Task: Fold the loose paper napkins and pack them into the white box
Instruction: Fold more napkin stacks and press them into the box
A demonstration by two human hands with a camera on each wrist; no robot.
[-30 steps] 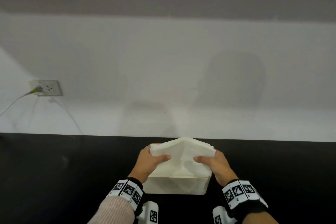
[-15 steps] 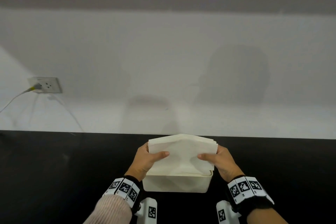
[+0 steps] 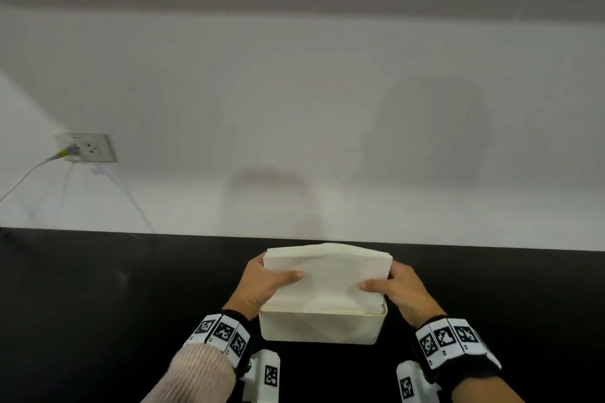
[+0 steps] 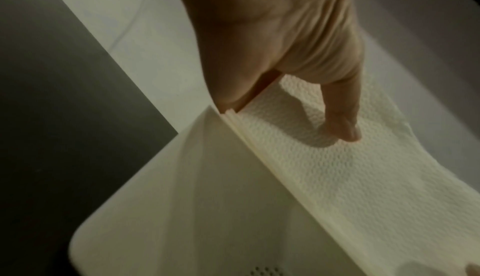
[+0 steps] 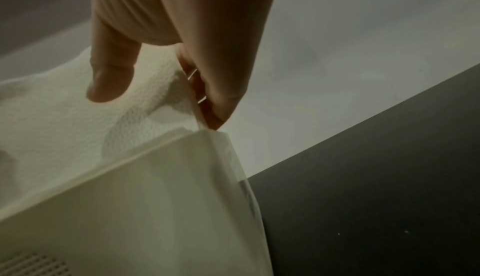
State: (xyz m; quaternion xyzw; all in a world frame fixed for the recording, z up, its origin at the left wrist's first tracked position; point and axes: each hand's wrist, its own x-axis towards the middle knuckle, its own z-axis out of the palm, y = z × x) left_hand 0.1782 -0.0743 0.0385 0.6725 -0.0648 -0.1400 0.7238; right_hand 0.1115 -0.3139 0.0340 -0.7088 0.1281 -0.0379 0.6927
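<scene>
Napkins: one folded stack of napkins [image 3: 327, 275], lower edge inside the one white box [image 3: 319, 327]
Left hand [image 3: 262, 285]: fingers pinch the stack's left end
Right hand [image 3: 401, 291]: fingers pinch its right end
Desk [image 3: 98, 304]: black, carries the box

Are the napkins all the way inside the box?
No, only partly. The napkins stick up above the white box rim, gripped by both hands.
</scene>
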